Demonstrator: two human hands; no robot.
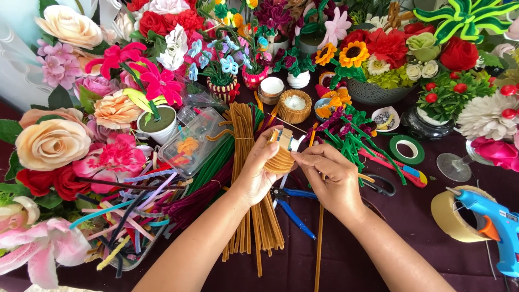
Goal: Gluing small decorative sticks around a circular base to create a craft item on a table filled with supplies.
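Observation:
My left hand (258, 170) holds a small card wound round with tan pipe cleaner (280, 157), gripping it from the left. My right hand (332, 176) pinches the winding's right edge with thumb and fingers; a tan pipe cleaner strand (319, 243) runs down from under this hand toward the table's near edge. A bundle of tan pipe cleaners (244, 138) lies beneath my left wrist on the dark maroon tablecloth (400, 216). Blue-handled pliers (294, 216) rest between my forearms.
Artificial flowers fill the left side and back. A clear box (195, 141) holds small pieces, with green pipe cleaners (213, 159) beside it. A green tape roll (407, 149), a tan tape roll (451, 216), a blue glue gun (494, 227) and scissors (381, 184) lie on the right.

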